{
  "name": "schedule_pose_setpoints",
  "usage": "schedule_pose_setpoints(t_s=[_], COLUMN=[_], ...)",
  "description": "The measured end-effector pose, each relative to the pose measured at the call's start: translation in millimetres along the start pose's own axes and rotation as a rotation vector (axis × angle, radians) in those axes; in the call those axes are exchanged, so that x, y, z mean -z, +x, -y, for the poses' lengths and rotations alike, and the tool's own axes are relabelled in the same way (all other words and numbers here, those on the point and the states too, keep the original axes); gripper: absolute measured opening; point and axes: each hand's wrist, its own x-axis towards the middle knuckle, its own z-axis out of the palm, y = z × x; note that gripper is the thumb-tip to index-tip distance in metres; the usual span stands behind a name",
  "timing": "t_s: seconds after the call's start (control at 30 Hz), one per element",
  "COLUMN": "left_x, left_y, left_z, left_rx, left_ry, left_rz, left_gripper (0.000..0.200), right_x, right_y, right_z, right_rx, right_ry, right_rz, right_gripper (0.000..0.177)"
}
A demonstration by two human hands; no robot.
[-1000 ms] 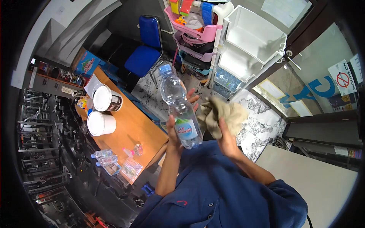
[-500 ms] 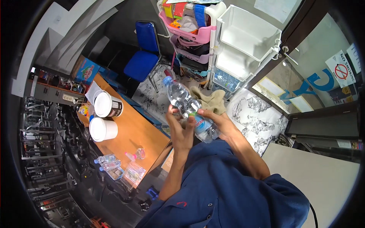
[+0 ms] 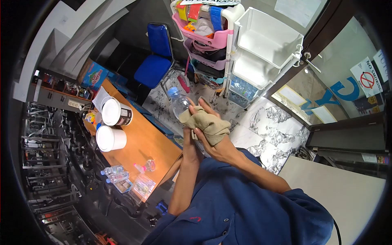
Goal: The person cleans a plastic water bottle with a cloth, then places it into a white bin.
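Note:
A clear plastic bottle with a blue cap is held tilted in front of me, its cap end up and to the left. A beige cloth is wrapped against its side and hides most of its lower part and label. My left hand is closed around the bottle from below, partly hidden behind the cloth. With my right hand I grip the cloth and press it on the bottle, thumb on the near side. Some fingers show past the cloth's upper edge.
To the left stands a wooden table with two white buckets, small bottles and a pink-capped container. Ahead are a blue chair, a pink basket rack and white drawers holding bottles low down. A pale surface lies at right.
The cloth, earlier bunched behind the bottle at my right hand, now covers the bottle's side and label. The bottle's cap end has shifted slightly left and down.

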Motion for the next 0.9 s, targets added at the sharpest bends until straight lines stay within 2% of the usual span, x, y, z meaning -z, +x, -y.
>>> schedule_pose_setpoints(t_s=[0.03, 0.1, 0.17, 0.2, 0.3, 0.33, 0.43, 0.47, 0.57, 0.6, 0.7, 0.73, 0.83, 0.9], left_x=[-5.2, -15.1, -8.9, -7.4, -17.3, -21.7, -33.0, -33.6, -25.4, -37.3, -13.4, -8.1, 1.9, 1.6], left_y=[4.9, 18.5, 34.3, 40.6, 53.7, 53.8, 37.9, 36.5, 33.6, 27.1, 27.1, 26.3, 25.4, 23.5], left_z=[-5.8, -17.4, -29.0, -37.1, -48.5, -50.0, -41.2, -32.5, -19.6, -20.7, -4.5, 3.9, 10.8, 14.1], left_rx=[-0.02, -0.097, -0.185, -0.21, -0.255, -0.244, -0.241, -0.281, -0.599, -0.619, -0.722, -0.694, -0.653, -0.648], left_ry=[0.016, -0.086, -0.155, -0.176, -0.297, -0.325, -0.262, -0.166, 0.412, 0.42, 0.671, 0.648, 0.723, 0.798], left_rz=[0.011, -0.153, -0.262, -0.221, -0.215, -0.21, -0.119, -0.138, -0.042, -0.099, -0.079, -0.105, -0.064, -0.077], left_gripper=[0.073, 0.066, 0.061, 0.056, 0.057, 0.058, 0.058, 0.063, 0.07, 0.07, 0.066, 0.069, 0.067, 0.067], right_x=[-1.0, -1.9, -5.6, -8.9, -25.0, -34.9, -21.1, -9.8, -16.1, -17.8, -18.7, -13.0, 4.6, 10.6], right_y=[-3.4, -20.5, -51.3, -64.1, -77.1, -74.7, -30.5, -16.8, -13.5, -12.9, -27.0, -25.2, -34.2, -39.7], right_z=[-3.7, -17.0, -45.2, -51.5, -45.6, -47.1, -40.8, -32.2, -31.8, -28.8, -40.0, -35.0, -57.0, -59.8], right_rx=[-0.052, -0.156, -0.438, -0.585, -0.834, -0.839, -0.829, -0.874, -0.93, -0.892, -1.017, -1.094, -1.104, -1.18], right_ry=[0.046, 0.138, 0.333, 0.43, 1.077, 1.1, 1.517, 1.601, 1.324, 1.347, 1.227, 1.152, 1.057, 0.962], right_rz=[0.034, 0.106, 0.199, 0.248, 0.054, -0.046, -0.119, -0.057, 0.061, 0.06, 0.046, 0.043, 0.259, 0.24], right_gripper=[0.049, 0.046, 0.045, 0.046, 0.056, 0.061, 0.063, 0.064, 0.071, 0.069, 0.067, 0.068, 0.067, 0.066])
